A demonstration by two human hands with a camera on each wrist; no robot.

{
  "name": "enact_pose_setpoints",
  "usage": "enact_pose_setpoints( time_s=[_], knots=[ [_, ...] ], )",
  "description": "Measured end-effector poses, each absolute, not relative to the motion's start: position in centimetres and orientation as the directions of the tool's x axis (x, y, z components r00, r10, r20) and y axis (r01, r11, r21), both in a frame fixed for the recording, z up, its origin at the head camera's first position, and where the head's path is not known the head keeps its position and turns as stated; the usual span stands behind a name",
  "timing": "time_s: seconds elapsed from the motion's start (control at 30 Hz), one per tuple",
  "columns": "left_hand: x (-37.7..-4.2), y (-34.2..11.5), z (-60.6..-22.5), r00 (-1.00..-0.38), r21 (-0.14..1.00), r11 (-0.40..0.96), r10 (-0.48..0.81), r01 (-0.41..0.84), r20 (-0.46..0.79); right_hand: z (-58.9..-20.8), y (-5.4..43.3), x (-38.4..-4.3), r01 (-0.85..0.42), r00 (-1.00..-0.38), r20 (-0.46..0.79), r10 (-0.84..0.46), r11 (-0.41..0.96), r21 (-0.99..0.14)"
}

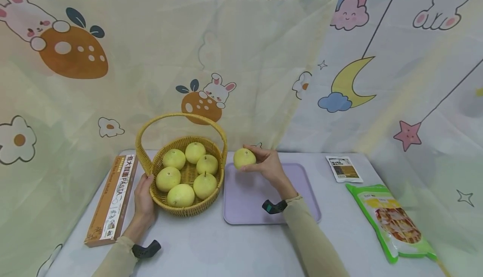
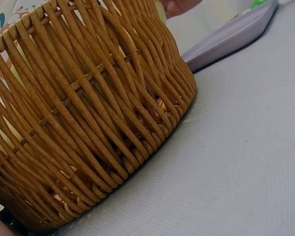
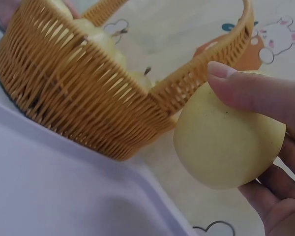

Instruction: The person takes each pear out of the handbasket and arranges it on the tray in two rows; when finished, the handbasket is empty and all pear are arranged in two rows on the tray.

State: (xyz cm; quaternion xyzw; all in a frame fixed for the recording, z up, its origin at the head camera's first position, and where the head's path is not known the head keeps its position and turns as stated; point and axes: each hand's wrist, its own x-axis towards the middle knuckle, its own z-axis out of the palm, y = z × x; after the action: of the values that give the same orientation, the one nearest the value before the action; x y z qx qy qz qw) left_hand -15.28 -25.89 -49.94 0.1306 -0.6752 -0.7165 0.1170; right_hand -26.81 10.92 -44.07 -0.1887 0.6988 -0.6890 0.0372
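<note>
Pinches a round pale-yellow pear (image 1: 244, 159) in the right hand (image 1: 269, 168), near a flat lilac tray (image 1: 241, 210), while resting the left hand (image 1: 144, 199), curl unclear, against a round golden wicker basket (image 1: 188, 211), presumably for steadiness.

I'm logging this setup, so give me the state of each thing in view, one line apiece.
Basket: upright, handle raised, holding six yellow fruits.
Seventh fruit: lifted, skin on.
Right hand: gripping the seventh fruit.
Left hand: touching the basket's side.
Tray: lying flat, partly hidden.
Pasta box: lying down.
Green-edged packet: lying down, seal unclear.
Small white packet: lying down, seal unclear.
</note>
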Motion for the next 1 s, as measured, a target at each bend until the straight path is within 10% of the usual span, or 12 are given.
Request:
enact_pose_setpoints(
  time_s=[1.0],
  knots=[
    [-15.6,-25.9,-50.0,-0.937,0.998,-0.063,-0.347,-0.018,-0.039,-48.9,9.6,-28.3,-0.185,-0.921,0.164,-0.352,0.026,-0.982]
  ],
)
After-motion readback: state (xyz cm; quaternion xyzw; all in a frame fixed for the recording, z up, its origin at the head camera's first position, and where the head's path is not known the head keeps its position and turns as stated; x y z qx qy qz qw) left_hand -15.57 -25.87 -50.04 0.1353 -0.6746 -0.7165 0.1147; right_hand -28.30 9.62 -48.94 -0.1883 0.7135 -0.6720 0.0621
